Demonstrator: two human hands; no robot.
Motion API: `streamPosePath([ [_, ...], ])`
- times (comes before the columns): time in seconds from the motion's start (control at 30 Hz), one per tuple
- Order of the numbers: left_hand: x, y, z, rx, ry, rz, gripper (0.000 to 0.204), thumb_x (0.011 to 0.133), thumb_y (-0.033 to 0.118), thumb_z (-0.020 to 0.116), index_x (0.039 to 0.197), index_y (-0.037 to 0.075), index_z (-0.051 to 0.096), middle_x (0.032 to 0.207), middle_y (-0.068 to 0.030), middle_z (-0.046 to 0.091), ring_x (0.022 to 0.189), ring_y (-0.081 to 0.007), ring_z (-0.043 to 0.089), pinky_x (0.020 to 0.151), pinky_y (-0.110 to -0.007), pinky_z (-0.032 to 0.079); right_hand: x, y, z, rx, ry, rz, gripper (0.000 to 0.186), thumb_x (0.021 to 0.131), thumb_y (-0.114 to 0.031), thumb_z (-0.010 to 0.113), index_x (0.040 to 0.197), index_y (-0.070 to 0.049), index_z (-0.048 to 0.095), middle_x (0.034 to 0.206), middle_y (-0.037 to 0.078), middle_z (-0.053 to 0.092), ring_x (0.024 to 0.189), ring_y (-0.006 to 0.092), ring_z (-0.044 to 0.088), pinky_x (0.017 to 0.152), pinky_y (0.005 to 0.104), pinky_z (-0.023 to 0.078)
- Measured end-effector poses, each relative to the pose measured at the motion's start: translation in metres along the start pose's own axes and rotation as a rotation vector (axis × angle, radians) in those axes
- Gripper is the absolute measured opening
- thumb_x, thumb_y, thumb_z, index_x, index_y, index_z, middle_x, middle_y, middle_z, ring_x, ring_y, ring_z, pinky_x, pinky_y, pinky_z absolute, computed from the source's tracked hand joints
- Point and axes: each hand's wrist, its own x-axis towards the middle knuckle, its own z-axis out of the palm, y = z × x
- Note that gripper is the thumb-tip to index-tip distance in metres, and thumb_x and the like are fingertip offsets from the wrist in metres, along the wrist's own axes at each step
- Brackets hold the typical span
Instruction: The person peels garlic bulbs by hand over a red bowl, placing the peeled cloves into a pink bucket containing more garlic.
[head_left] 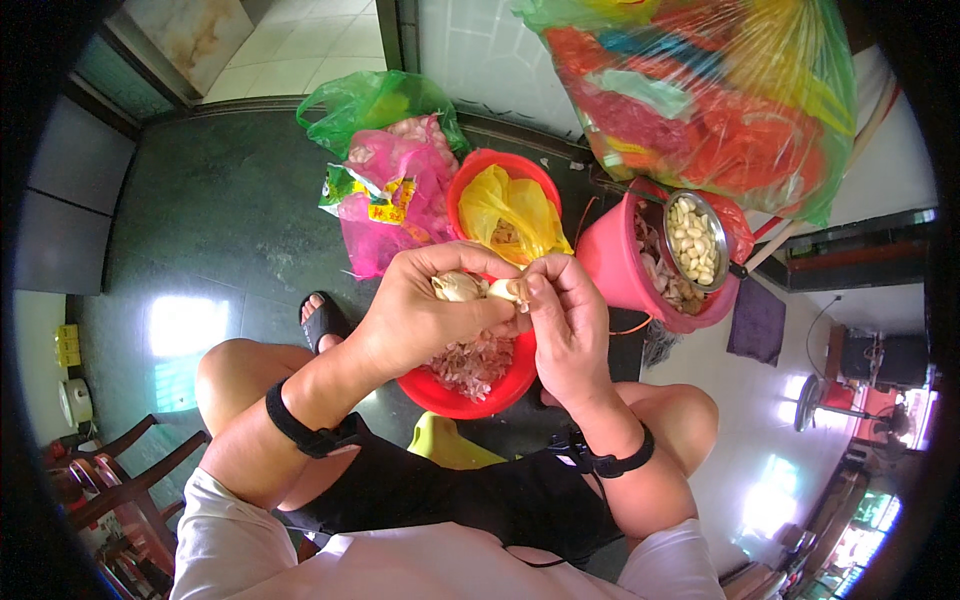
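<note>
My left hand (425,310) is closed around several pale garlic cloves (460,287). Between the fingertips of both hands is one garlic clove (507,290), which my right hand (570,325) pinches from the other side. Bits of skin hang by my right thumb. Both hands are above a red basin (465,408) that holds a heap of papery garlic skins (478,368); the hands hide its far part. To the right, a metal bowl of peeled cloves (695,240) rests on a pink bucket (612,245) with more skins inside.
Behind the basin stands a red tub (470,180) lined with a yellow plastic bag (500,205). A pink mesh sack (390,220) of garlic bulbs and a green bag (385,105) lie to its left. A large bag of coloured plastic (700,100) fills the far right.
</note>
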Motion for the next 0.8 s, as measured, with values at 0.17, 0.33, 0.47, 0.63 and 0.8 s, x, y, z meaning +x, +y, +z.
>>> streamPosePath([
  [0.17,0.0,-0.002,0.003,0.695,0.076,0.512,0.027,0.086,-0.002,0.083,0.111,-0.002,0.073,0.102,-0.0109,0.077,0.09,-0.0164,0.074,0.083,-0.029,0.06,-0.002,0.003,-0.003,-0.114,-0.002,-0.063,0.012,0.11,-0.014,0.057,0.107,-0.003,0.059,0.091,-0.001,0.062,0.079,0.0044,0.056,0.072,0.0222,0.049],
  [0.33,-0.003,0.002,0.002,0.16,-0.029,0.124,0.025,0.09,0.0,0.08,0.114,-0.004,0.071,0.102,-0.0134,0.076,0.088,-0.0185,0.075,0.079,-0.032,0.063,-0.002,0.003,-0.009,0.545,-0.076,0.305,0.017,0.11,-0.023,0.053,0.11,-0.006,0.057,0.093,0.001,0.064,0.078,0.0098,0.061,0.068,0.0276,0.056],
  [0.47,-0.003,0.001,0.0,-0.226,-0.107,0.012,0.019,0.098,0.002,0.071,0.116,-0.004,0.069,0.101,-0.0152,0.077,0.084,-0.0207,0.076,0.075,-0.032,0.064,0.001,-0.012,-0.005,0.778,-0.107,0.331,0.013,0.107,-0.019,0.05,0.107,-0.007,0.057,0.091,0.002,0.061,0.078,0.0108,0.059,0.07,0.0302,0.055],
  [0.63,0.001,0.001,-0.009,-0.433,-0.109,-0.104,0.026,0.103,0.012,0.06,0.124,-0.003,0.066,0.107,-0.0176,0.076,0.079,-0.023,0.074,0.062,-0.033,0.06,0.001,-0.004,-0.022,0.416,-0.127,0.155,0.015,0.105,-0.015,0.049,0.097,-0.005,0.057,0.084,-0.001,0.058,0.076,0.0094,0.056,0.064,0.0285,0.047],
  [0.8,0.001,0.004,-0.014,-0.473,-0.065,-0.137,0.034,0.103,0.018,0.054,0.13,0.0,0.061,0.107,-0.017,0.075,0.072,-0.0238,0.071,0.052,-0.03,0.052,0.004,-0.009,-0.022,-0.339,-0.118,0.15,0.01,0.097,-0.007,0.06,0.09,-0.001,0.063,0.072,0.006,0.064,0.065,0.019,0.063,0.064,0.0341,0.051],
])
